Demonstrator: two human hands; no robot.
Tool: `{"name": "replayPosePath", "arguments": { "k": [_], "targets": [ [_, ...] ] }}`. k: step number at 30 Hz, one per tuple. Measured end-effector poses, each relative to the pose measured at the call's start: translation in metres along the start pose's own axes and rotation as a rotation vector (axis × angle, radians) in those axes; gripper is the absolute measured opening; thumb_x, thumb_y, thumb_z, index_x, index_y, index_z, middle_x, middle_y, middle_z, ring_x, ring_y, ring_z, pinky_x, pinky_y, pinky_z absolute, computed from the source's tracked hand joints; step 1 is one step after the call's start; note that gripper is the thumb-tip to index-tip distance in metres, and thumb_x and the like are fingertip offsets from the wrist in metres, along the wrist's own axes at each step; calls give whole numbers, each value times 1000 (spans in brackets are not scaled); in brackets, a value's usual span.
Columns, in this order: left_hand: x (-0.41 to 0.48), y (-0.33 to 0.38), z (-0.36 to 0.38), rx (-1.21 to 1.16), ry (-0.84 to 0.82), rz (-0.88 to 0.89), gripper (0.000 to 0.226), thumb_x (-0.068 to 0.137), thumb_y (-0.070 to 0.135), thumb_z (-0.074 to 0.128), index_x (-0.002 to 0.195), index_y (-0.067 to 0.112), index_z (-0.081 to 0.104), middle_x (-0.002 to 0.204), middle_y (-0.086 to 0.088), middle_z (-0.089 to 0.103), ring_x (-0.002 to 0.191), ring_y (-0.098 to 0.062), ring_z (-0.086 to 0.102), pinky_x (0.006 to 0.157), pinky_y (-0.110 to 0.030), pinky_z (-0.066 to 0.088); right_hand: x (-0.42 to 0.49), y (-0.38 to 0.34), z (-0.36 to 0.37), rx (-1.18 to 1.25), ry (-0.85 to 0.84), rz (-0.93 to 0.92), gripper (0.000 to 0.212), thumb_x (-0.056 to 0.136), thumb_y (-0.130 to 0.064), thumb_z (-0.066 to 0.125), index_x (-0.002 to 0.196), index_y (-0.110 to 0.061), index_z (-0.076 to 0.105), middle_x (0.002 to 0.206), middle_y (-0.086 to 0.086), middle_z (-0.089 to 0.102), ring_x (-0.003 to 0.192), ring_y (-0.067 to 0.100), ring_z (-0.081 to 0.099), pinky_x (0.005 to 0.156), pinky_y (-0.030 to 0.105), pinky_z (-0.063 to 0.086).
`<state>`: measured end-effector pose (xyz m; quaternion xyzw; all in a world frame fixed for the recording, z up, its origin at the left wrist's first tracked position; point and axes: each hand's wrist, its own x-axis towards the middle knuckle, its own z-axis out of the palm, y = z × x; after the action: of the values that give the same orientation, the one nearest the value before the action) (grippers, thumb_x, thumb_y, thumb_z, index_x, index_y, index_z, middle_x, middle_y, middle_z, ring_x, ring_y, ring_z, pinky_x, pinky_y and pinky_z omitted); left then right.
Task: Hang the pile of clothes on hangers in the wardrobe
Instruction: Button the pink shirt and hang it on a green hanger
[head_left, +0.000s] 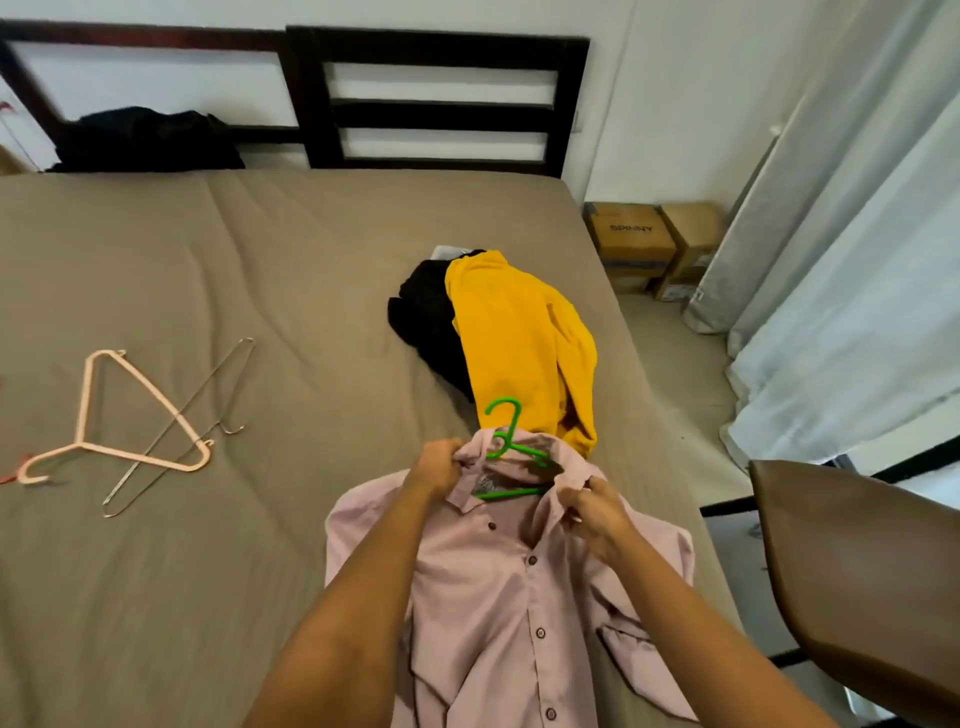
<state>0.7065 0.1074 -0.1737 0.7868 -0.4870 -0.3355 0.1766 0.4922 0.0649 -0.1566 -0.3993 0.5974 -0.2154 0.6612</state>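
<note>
two hands hold the collar of the pink shirt (498, 597), one at each side of the neck opening; the left hand (439, 467) has its fingers bunched on the collar at 9 o'clock of the green hanger (511, 452); the right hand (597, 512) pinches the collar edge at 4 o'clock of it; both look equally near, on cloth just beside the hanger's arms; the shirt lies front-up on the bed (260, 260), long axis running 12 to 6, collar toward 12, hem toward the person at 6 and out of view; the hanger sits inside the neck, hook pointing to 12 past the collar, bar crosswise, roughly 9 to 3, slightly tilted; the next move is probably to seat the shoulders over the hanger ends, then lift by the hook; the yellow garment (519, 338) and black garment (421, 317) lie at 12 of the collar, the hook showing against the yellow one.
</note>
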Motion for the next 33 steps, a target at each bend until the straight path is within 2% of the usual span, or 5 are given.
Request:
{"name": "replayPosePath", "arguments": {
  "k": [7,14,25,28,33],
  "targets": [
    [21,-28,59,-449,858,-365,48,77,14,74,113,-7,51,113,-27,53,105,-39,49,93,-42,35,53,53,7,-61,13,-51,38,68,3,74,101,-6,59,85,10,66,74,23,61,52,24,49],
    [-13,-39,157,-552,303,-482,19,81,23,67,78,5,67,76,-14,71,78,-31,66,71,-32,47,46,97,36,-348,84,-64,28,63,-16,82,74,-17,57,69,0,62,64,16,56,53,21,42],
    [14,-25,167,-426,392,-398,15,81,23,70,85,10,64,80,-6,69,78,-25,64,69,-30,49,52,114,40,-178,292,-247,2,86,-5,57,84,-6,57,70,5,59,62,16,51,53,16,39],
    [8,-23,160,-541,337,-325,18,81,9,69,71,16,56,63,5,59,62,-13,56,59,-18,38,56,114,32,-24,313,-226,10,86,1,54,83,-8,54,73,5,56,64,14,48,62,24,42],
    [-26,-15,146,-950,236,-296,21,80,-9,63,69,7,56,58,-1,60,55,-14,58,59,-30,52,44,106,22,123,90,-183,26,87,7,53,65,-6,47,54,5,43,50,12,37,47,24,33]
  ]
}}
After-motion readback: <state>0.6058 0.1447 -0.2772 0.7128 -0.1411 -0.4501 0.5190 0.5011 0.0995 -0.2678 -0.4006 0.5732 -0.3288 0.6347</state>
